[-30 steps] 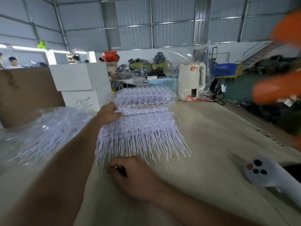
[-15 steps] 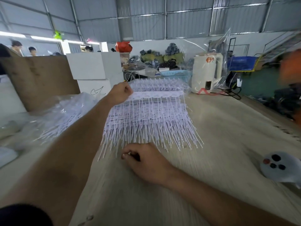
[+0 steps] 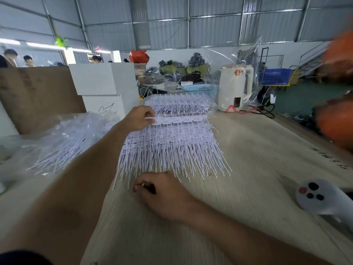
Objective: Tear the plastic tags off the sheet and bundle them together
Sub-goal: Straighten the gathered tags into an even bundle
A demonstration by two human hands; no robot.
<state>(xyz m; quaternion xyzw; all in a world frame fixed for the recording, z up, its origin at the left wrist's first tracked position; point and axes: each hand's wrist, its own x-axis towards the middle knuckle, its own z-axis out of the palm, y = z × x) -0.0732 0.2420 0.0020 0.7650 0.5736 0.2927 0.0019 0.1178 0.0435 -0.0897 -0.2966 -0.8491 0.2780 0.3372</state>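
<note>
Pinching as before, left hand [image 3: 140, 119] on sheet [image 3: 172, 142].

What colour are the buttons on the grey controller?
One red, three black, on the controller; head view.

Bright overhead light, blurred, distorted edges

two hands [image 3: 141, 118] [image 3: 162, 190] — one kettle [image 3: 236, 87], one controller [image 3: 317, 197]
</note>
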